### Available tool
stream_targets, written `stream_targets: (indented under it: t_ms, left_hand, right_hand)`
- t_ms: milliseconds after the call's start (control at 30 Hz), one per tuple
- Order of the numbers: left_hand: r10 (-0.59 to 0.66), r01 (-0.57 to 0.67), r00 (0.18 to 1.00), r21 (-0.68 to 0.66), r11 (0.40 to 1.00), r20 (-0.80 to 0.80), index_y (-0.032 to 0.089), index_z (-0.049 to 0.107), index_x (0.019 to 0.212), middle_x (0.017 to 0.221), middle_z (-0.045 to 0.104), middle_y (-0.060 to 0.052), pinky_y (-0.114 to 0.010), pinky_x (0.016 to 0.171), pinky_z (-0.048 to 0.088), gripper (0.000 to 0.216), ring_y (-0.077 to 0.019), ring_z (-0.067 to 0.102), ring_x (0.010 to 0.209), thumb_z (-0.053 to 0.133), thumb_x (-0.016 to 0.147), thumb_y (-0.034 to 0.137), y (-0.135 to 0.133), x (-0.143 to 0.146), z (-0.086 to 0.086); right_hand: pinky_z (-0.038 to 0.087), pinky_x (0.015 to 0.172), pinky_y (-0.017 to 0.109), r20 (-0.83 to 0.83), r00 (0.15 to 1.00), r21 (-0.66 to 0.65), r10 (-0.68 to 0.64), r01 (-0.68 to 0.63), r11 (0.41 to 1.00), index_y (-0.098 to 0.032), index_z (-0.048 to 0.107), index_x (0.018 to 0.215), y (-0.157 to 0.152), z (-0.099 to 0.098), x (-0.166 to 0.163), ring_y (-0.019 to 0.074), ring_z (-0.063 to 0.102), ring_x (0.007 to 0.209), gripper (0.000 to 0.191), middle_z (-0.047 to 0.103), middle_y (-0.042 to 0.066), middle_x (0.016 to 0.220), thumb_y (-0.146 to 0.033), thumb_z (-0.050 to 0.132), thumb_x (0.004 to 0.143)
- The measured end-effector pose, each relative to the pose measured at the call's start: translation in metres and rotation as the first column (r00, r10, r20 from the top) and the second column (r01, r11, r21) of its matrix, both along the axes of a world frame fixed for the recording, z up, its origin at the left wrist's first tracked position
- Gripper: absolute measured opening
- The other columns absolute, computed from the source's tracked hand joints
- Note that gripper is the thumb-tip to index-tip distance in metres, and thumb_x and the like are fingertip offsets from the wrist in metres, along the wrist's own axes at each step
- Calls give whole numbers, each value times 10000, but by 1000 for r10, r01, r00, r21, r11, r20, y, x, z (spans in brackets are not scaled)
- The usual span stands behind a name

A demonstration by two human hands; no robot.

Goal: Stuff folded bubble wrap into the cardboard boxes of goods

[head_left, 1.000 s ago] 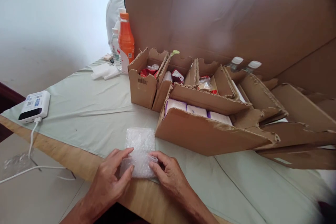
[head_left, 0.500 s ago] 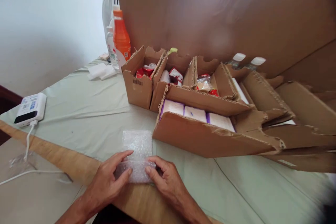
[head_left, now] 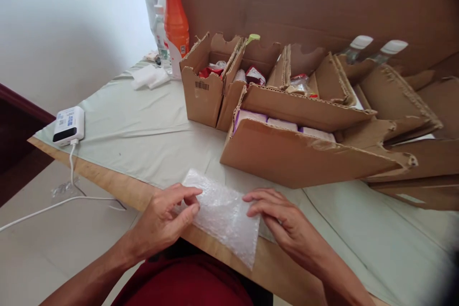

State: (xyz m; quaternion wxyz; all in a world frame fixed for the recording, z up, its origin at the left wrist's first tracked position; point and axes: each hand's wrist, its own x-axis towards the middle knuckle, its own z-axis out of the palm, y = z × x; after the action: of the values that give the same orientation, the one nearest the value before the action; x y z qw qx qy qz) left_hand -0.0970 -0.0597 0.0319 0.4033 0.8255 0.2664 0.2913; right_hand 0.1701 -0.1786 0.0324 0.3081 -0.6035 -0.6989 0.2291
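Note:
A sheet of clear bubble wrap (head_left: 225,217) lies slanted at the table's front edge, one corner hanging over the wood. My left hand (head_left: 167,217) rests at its left end, index finger and thumb parted over the plastic. Over the right end, my right hand (head_left: 287,224) has its fingers stretched out on or just above the sheet; contact is hard to tell. Neither hand grips the wrap. Just beyond it stands a long cardboard box (head_left: 297,158) with several white and purple packs (head_left: 283,125) inside.
Several open cardboard bins (head_left: 202,98) line the back, some holding red packets. An orange bottle (head_left: 176,24) stands at the back left near folded white sheets (head_left: 150,76). On the left, a white device (head_left: 70,124) has a cable (head_left: 72,167) running over the edge.
The bubble wrap went from folded over, held between both hands, to spread flat and turned slantwise. My right hand has let go and moved right. The view has shifted too.

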Motion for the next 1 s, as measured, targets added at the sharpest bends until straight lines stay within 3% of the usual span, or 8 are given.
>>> stream_targets:
  t_ms: [133, 233, 333, 467, 600, 733, 833, 1000]
  left_hand:
    - [-71, 78, 996, 109, 991, -59, 177, 675, 1113, 924, 728, -35, -276, 783, 537, 235, -156, 665, 871, 550, 931, 96, 6, 16, -5]
    - [-165, 196, 972, 188, 962, -170, 170, 675, 1105, 1005, 716, -69, -326, 812, 553, 241, -197, 667, 926, 518, 941, 89, 4, 30, -13]
    - [-177, 259, 931, 236, 937, -318, 166, 675, 1128, 1011, 694, -83, -378, 821, 567, 273, -231, 668, 928, 504, 936, 73, 3, 42, -23]
    - [-108, 253, 887, 278, 927, -449, 149, 700, 1051, 933, 670, -79, -403, 795, 574, 238, -253, 658, 884, 546, 897, 53, 6, 47, -35]
    - [-132, 280, 890, 295, 914, -437, 167, 700, 1044, 979, 673, -80, -407, 824, 569, 190, -254, 656, 929, 577, 913, 107, 9, 45, -41]
    - [-165, 278, 906, 253, 927, -389, 171, 692, 1024, 980, 674, -73, -382, 816, 563, 177, -239, 660, 926, 568, 914, 108, 10, 43, -38]
    - [-139, 212, 953, 260, 942, -270, 180, 671, 1079, 1045, 666, -73, -333, 849, 554, 206, -204, 662, 963, 543, 934, 110, 12, 35, -35]
    - [216, -87, 947, 459, 884, -237, 176, 658, 1086, 1033, 656, -93, -380, 853, 544, 174, -242, 648, 959, 573, 953, 248, 22, 9, -38]
  right_hand:
    - [528, 969, 463, 192, 980, 106, -56, 36, 994, -288, 718, 1071, -23, 13, 14, 239, 634, 1206, 394, 701, 46, 1280, -61, 429, 930]
    - [528, 969, 481, 245, 963, 111, -113, 88, 990, -296, 695, 1156, -25, 16, -4, 254, 629, 1209, 339, 682, 53, 1318, -128, 476, 959]
    - [533, 966, 470, 259, 953, 102, -158, 135, 986, -244, 689, 1185, -12, 1, -40, 265, 636, 1180, 321, 682, 83, 1314, -137, 494, 955]
    - [510, 993, 498, 368, 925, 92, -95, 66, 994, -119, 633, 1293, -1, -35, -70, 328, 586, 1257, 396, 617, 164, 1406, -131, 550, 906]
    - [437, 1048, 502, 435, 891, 178, -130, 56, 982, -151, 603, 1321, -29, -57, -53, 314, 532, 1327, 363, 597, 132, 1441, -172, 531, 965]
    - [427, 1013, 453, 415, 876, 250, -246, 150, 957, -183, 606, 1268, -66, -59, -23, 280, 545, 1298, 279, 629, 121, 1379, -222, 503, 1011]
    - [449, 948, 423, 342, 834, 304, -434, 338, 891, -201, 633, 1156, -79, -57, -9, 263, 602, 1188, 204, 669, 115, 1261, -263, 484, 1031]
    - [461, 888, 481, 456, 679, 293, -576, 497, 817, -197, 660, 1029, -69, -57, -7, 344, 599, 1158, 283, 655, 149, 1267, -404, 467, 1027]
